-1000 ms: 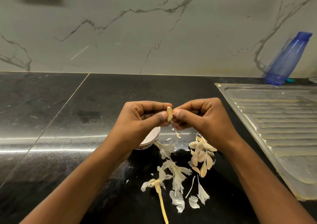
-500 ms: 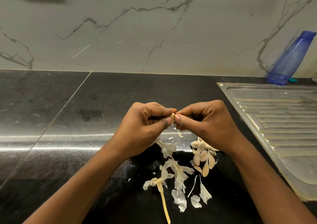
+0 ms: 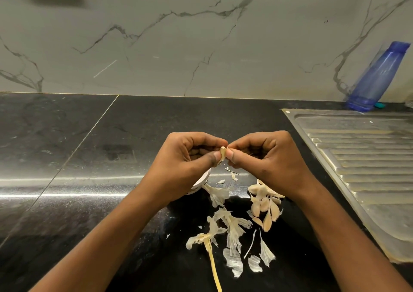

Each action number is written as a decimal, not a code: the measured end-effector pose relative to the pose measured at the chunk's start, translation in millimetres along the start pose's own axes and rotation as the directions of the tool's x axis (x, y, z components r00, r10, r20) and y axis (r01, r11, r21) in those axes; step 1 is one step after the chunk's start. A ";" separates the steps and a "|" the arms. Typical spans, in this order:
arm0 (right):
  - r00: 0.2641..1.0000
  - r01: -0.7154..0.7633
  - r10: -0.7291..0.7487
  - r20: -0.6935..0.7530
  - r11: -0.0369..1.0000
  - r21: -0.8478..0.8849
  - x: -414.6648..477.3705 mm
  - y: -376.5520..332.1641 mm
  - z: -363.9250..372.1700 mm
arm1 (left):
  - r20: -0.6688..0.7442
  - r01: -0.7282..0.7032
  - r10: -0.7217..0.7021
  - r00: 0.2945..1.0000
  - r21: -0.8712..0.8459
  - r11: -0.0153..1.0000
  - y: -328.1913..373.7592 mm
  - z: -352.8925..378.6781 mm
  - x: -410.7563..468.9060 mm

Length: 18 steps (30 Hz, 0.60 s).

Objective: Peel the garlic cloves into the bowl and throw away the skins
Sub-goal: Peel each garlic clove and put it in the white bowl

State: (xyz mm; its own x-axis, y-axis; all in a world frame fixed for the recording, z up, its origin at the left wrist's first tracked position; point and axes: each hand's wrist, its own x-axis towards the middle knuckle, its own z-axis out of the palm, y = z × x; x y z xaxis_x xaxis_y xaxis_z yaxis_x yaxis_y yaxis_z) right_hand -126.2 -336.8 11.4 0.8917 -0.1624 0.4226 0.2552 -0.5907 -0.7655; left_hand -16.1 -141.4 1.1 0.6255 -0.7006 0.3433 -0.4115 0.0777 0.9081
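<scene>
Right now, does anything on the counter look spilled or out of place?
Only the skins: torn pieces and a stalk lie loose across the counter beside the cloves, not yet thrown away. That fits mid-peeling. The left hand and right hand pinch one clove; the bowl is mostly hidden under the left.
</scene>
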 end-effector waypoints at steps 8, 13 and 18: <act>0.997 0.073 -0.073 0.006 0.989 -0.131 -0.3 -1.6 4.4 | 0.028 0.007 -0.009 1.000 0.065 0.998 3.2 0.7 -2.3; 0.994 0.101 -0.105 -0.016 0.979 -0.177 -1.4 -1.3 7.6 | 0.047 0.002 -0.005 0.999 0.051 0.999 4.7 0.5 -3.2; 0.993 0.099 -0.107 -0.051 0.985 -0.144 -1.2 -3.1 8.3 | 0.044 0.005 -0.004 0.999 -0.013 1.000 5.3 -0.1 -2.2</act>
State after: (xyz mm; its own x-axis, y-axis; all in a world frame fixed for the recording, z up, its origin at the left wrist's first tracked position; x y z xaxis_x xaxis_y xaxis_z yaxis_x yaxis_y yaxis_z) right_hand -125.0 -328.3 9.2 0.8392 -0.1380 0.5261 0.2856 -0.7114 -0.6422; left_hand -19.5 -139.4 5.2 0.5977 -0.7312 0.3288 -0.3998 0.0836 0.9128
